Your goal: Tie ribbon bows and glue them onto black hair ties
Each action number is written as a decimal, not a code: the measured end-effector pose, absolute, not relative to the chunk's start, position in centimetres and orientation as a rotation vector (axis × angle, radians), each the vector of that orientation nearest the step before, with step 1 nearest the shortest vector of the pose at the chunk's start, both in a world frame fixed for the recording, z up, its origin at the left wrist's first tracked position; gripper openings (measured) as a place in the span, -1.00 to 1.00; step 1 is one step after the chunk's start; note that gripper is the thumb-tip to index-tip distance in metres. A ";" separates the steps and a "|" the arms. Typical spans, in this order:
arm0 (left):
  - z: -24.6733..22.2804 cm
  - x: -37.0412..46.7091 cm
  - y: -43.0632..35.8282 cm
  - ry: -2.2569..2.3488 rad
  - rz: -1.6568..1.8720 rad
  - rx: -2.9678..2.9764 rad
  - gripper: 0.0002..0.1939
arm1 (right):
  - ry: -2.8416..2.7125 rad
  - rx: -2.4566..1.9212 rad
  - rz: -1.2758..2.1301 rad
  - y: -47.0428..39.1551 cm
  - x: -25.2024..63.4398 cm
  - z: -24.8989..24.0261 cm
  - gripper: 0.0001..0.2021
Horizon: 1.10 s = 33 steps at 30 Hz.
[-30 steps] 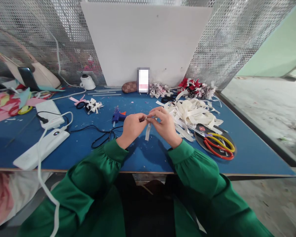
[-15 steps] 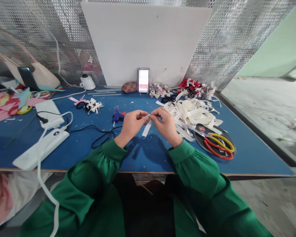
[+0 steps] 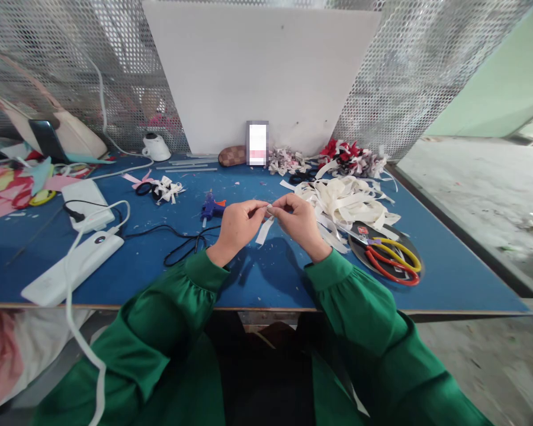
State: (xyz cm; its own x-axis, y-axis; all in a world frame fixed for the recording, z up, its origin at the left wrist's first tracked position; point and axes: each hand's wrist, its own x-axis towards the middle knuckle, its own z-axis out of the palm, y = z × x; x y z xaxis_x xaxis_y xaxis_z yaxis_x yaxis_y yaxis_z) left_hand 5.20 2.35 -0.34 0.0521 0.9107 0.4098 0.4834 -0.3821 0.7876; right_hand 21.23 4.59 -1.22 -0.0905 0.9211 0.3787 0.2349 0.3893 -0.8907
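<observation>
Pinching the ribbon, my left hand and right hand have their tips closed. It looks light, soft and floppy; I'd hold its top, between them.

see a white board standing before a perforated metal screen, with a checkered brown pouch at its foot. farther left, find a white mug and a pale handbag behind a dark phone. nearer, spot a short white box beside a longer white box, both with cables.
</observation>
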 end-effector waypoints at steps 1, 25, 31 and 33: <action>-0.3 5.2 2.3 1.398 1.287 1.906 -0.77 | -1.543 -1.055 0.868 4.6 21.2 -1.2 -0.76; -1.6 5.5 3.0 1.185 1.207 1.563 -0.67 | -1.345 -0.988 1.089 4.2 20.8 -1.2 -0.79; -1.4 5.3 2.9 1.251 1.179 1.604 -0.67 | -1.192 -0.907 1.314 4.1 20.9 -1.2 -0.78; -1.3 5.4 2.9 1.265 1.178 1.613 -0.69 | -1.122 -0.897 1.399 4.1 20.9 -1.2 -0.76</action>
